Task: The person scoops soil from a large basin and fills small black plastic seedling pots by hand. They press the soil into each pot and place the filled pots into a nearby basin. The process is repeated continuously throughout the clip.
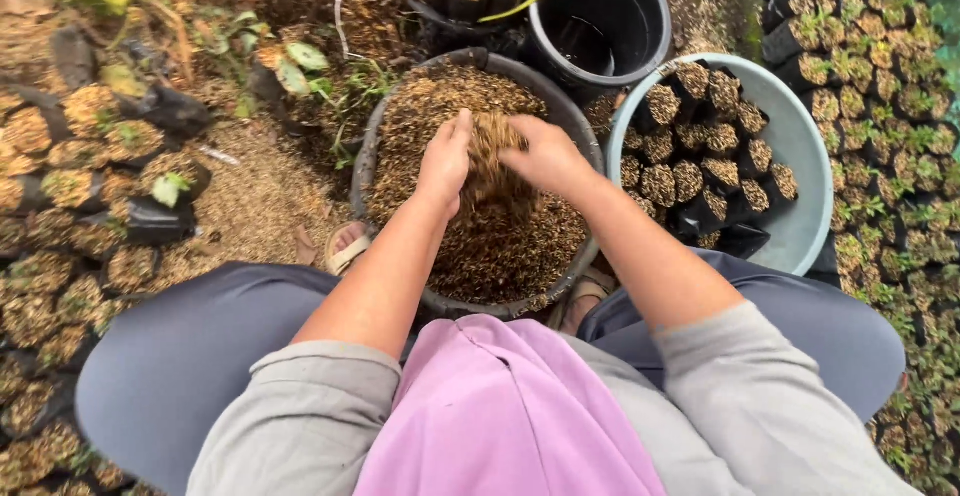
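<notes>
Scooping husk mix: left hand (445,161) and right hand (545,156) cupped together, pressing a clump between them above the dark tub (372,146). Best kept low over it; filled bags wait in the pale basin (805,146) right of the hands.

the fingertips of the left hand (446,159) and right hand (545,156) are buried in the husk mix (500,236), and whatever is gripped between them cannot be made out. the near rim of the basin (375,146) is covered by the forearms. the black bucket (600,16) is cut off at the top edge.
</notes>
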`<action>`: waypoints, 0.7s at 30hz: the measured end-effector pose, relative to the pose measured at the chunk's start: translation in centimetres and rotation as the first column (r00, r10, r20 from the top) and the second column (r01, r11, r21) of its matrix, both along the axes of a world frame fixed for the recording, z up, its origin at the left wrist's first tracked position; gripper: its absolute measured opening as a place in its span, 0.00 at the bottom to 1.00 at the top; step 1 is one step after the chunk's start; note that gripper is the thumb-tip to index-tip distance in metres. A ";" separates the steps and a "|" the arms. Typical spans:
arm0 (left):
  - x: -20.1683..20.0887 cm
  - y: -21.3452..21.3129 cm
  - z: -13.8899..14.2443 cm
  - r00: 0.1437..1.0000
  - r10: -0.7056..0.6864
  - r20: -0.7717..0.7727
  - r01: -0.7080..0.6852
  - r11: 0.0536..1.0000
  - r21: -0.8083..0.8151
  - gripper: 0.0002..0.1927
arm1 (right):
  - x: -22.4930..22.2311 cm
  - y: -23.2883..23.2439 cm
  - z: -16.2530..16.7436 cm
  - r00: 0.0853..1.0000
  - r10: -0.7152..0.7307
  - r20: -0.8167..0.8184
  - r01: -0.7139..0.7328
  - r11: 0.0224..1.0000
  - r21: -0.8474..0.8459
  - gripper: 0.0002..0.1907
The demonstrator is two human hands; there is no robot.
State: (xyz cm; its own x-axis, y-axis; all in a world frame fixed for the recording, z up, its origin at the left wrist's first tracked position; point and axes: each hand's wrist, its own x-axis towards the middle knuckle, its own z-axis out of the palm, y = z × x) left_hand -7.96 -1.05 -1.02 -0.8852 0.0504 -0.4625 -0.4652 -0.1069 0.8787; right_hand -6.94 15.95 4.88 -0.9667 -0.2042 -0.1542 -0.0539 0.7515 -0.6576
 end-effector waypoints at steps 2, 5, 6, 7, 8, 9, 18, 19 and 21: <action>-0.2 -0.8 -0.1 1.000 0.016 0.026 -0.015 1.000 -0.018 0.35 | 3.5 -0.9 0.3 0.988 0.097 -0.119 -0.085 0.991 0.100 0.25; 0.0 -2.3 -0.5 0.993 0.054 0.103 -0.050 0.998 -0.044 0.35 | 8.3 -3.7 -1.6 0.935 0.321 -0.153 -0.267 0.917 0.296 0.35; 0.2 -2.6 -0.5 0.991 0.082 0.107 -0.079 0.997 -0.025 0.35 | 9.6 -4.4 -2.5 0.908 0.397 -0.138 -0.316 0.862 0.396 0.38; 0.4 -2.9 -0.4 0.987 0.110 0.113 -0.110 0.994 -0.006 0.35 | 10.8 -5.2 -3.6 0.876 0.468 -0.113 -0.361 0.794 0.489 0.41; 0.7 -3.2 -0.1 0.985 0.119 0.124 -0.117 0.993 -0.021 0.34 | 11.2 -5.7 -4.7 0.841 0.535 -0.077 -0.402 0.714 0.574 0.44; 1.0 -3.4 0.2 0.982 0.128 0.137 -0.124 0.992 -0.037 0.34 | 10.8 -5.7 -5.6 0.829 0.551 -0.094 -0.377 0.675 0.634 0.43; 6.4 -3.8 6.8 0.935 0.177 0.307 -0.168 0.984 -0.059 0.34 | 1.8 -2.6 -7.8 0.991 0.135 -0.013 -0.103 0.817 0.568 0.41; 6.9 -3.6 7.1 0.924 0.185 0.335 -0.181 0.983 -0.044 0.34 | 0.6 -1.8 -7.6 0.998 0.069 -0.013 -0.053 0.865 0.499 0.38; 7.6 -2.7 7.2 0.911 0.172 0.374 -0.176 0.984 -0.023 0.35 | -2.8 -0.3 -6.6 0.991 0.022 0.132 -0.089 0.843 0.530 0.37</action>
